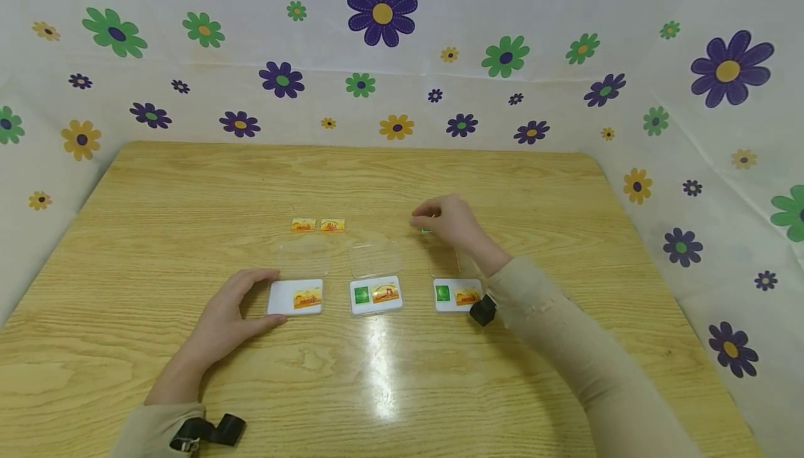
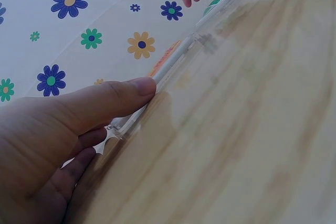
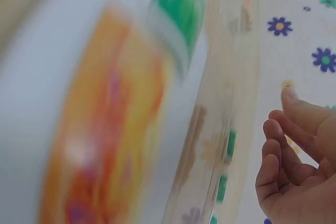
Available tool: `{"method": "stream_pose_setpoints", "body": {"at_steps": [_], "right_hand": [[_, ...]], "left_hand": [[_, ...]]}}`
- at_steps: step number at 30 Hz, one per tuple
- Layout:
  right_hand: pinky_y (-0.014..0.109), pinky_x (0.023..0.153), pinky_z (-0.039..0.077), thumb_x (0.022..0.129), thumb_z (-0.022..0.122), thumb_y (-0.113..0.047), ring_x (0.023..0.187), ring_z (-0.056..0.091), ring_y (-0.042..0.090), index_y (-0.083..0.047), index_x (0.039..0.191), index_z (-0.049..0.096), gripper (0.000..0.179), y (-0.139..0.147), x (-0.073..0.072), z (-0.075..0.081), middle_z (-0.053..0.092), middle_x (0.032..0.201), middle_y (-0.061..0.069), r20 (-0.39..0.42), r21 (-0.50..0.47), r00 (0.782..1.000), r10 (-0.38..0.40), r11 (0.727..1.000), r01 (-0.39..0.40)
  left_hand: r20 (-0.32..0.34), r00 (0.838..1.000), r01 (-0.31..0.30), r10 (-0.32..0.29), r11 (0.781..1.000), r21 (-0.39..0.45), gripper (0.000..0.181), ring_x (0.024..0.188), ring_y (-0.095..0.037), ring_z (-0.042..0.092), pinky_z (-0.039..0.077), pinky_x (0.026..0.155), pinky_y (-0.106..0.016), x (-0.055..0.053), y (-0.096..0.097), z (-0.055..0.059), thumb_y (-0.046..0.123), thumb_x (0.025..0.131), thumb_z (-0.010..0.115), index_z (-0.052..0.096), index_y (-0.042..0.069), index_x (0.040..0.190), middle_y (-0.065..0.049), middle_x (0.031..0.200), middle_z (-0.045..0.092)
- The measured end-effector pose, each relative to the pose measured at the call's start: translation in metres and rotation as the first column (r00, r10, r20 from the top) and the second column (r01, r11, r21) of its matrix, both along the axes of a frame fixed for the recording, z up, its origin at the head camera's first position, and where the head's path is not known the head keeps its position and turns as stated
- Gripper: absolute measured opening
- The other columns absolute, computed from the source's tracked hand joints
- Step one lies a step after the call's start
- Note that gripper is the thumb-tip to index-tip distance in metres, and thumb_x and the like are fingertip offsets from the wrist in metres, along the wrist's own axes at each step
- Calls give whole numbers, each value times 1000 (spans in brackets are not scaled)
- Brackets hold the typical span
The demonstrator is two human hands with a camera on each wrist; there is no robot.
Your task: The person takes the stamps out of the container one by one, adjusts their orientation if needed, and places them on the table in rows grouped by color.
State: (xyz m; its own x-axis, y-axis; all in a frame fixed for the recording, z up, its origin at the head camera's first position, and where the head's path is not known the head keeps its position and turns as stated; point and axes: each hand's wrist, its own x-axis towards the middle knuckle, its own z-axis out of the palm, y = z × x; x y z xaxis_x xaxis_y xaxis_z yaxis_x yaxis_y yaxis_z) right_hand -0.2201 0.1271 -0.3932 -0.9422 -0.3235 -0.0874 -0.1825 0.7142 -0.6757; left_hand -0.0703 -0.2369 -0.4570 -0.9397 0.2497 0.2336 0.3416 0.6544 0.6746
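Observation:
My left hand (image 1: 229,311) grips the left clear plastic case (image 1: 279,299) by its near and far edges. The case has a white inside and an orange sticker (image 1: 308,297) at its right; its clear lid (image 1: 304,260) lies open behind. In the left wrist view the thumb (image 2: 123,98) presses the case's edge. My right hand (image 1: 452,222) hovers at the back right, fingers loosely bent. A small green sticker (image 1: 427,229) peeks out below it. In the right wrist view nothing shows between the fingers (image 3: 273,150), and several green stickers (image 3: 221,188) lie beyond the near case.
A middle case (image 1: 375,308) and a right case (image 1: 449,306) each hold a green square and an orange sticker, their clear lids open behind. Two orange stickers (image 1: 317,225) lie farther back on the wooden table (image 1: 352,179). A flowered cloth (image 1: 326,32) hangs behind it.

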Motion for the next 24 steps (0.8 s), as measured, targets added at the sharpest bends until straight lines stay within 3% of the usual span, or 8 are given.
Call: {"method": "stream_pose_setpoints", "body": {"at_steps": [8, 15, 21, 24], "right_hand": [[32, 72, 50, 97, 55, -34, 88, 60, 21, -6, 111, 67, 33, -24, 17, 3, 68, 96, 6, 34, -139, 998, 49, 989, -44], [29, 69, 51, 98, 55, -33, 86, 62, 23, -8, 108, 67, 29, -47, 33, -3, 67, 92, 5, 35, -209, 987, 159, 967, -148], [25, 71, 49, 95, 60, -31, 84, 58, 13, -11, 107, 68, 25, -69, 47, -6, 65, 93, -2, 52, -205, 969, 240, 953, -225], [23, 70, 49, 94, 62, -31, 83, 57, 11, -11, 109, 67, 26, -79, 54, -6, 63, 92, -4, 76, -198, 953, 295, 941, -275]], "left_hand": [[14, 1000, 5, -5, 1000, -1, 68, 118, -25, 48, 32, 98, -20, -1, 0, 1, 21, 71, 86, 53, 7, 130, -7, 125, 55], [6, 1000, 16, -16, 1000, 0, 71, 119, -26, 46, 30, 100, -19, -1, 1, 0, 20, 71, 86, 51, 6, 132, -8, 127, 54], [-29, 998, 61, -61, 998, -23, 77, 124, -34, 41, 31, 102, -48, -1, 2, -1, 20, 73, 84, 47, 6, 139, -12, 135, 50], [-40, 996, 76, -77, 996, -40, 77, 125, -35, 40, 29, 100, -55, -2, 2, -1, 21, 74, 83, 46, 8, 140, -12, 137, 50]]}}
